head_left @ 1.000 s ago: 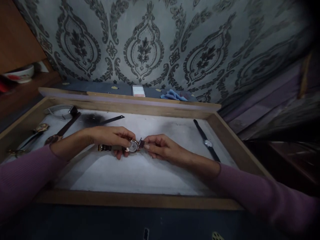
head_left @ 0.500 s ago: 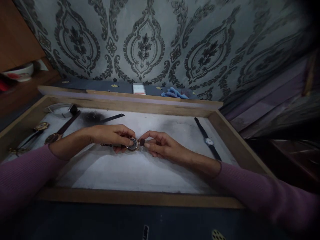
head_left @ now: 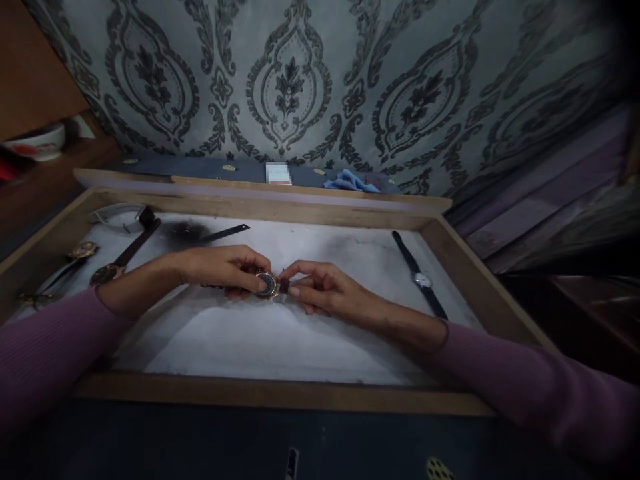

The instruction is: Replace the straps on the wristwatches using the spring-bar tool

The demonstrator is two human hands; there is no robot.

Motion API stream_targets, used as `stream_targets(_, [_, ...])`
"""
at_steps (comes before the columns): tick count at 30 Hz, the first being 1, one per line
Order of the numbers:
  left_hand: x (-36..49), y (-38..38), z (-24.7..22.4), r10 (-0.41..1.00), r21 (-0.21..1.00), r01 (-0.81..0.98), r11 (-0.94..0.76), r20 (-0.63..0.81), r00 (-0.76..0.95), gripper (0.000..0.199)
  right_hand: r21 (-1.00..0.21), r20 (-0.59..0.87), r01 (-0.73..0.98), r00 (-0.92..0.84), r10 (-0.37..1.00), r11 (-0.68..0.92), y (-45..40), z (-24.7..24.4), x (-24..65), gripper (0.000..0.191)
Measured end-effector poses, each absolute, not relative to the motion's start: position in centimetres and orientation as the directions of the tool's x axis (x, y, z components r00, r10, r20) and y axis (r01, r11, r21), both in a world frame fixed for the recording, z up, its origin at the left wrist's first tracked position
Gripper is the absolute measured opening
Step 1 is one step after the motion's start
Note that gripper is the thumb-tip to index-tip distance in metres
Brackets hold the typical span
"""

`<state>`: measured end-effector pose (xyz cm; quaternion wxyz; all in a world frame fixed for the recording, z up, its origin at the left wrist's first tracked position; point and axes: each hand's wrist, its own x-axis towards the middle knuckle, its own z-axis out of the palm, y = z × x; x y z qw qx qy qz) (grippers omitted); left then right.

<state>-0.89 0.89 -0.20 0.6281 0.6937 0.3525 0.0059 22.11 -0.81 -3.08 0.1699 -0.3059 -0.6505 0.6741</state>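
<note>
Watch turned to a darker-looking dial, right index finger more arched.
The watch point(head_left: 267, 285) in the left hand point(head_left: 220, 270) has tilted: its dial looked pale a second ago and now looks dark grey. The buckled strap point(head_left: 211, 286), which stuck out plainly below the left wrist, is now mostly hidden behind that hand, and the fingertips under the watch show less. The right hand point(head_left: 323, 287) has raised its index finger into a higher arch, its tip now by the watch's right edge, above the dark strap end point(head_left: 284, 286); earlier it lay flatter.
</note>
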Motion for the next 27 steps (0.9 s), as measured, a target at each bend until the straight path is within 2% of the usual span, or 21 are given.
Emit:
stream_targets(9, [-0.5, 0.6, -0.01, 0.526, 0.875, 0.483, -0.023, -0.4, 0.75, 0.014, -0.982, -0.173, 0.178, -0.754, 0.634, -0.056, -0.82, -3.11, 22.16, 0.025])
stream_targets(17, [-0.1, 0.24, -0.06, 0.557, 0.876, 0.476, -0.079, -0.357, 0.75, 0.008, -0.985, -0.166, 0.158, -0.762, 0.627, -0.068, -0.74, -3.1, 22.19, 0.016])
stream_targets(27, [-0.21, 0.3, -0.2, 0.562, 0.879, 0.439, -0.187, -0.271, 0.781, 0.008, -0.981, -0.176, 0.184, -0.744, 0.645, -0.056, -0.67, -2.91, 22.4, 0.014])
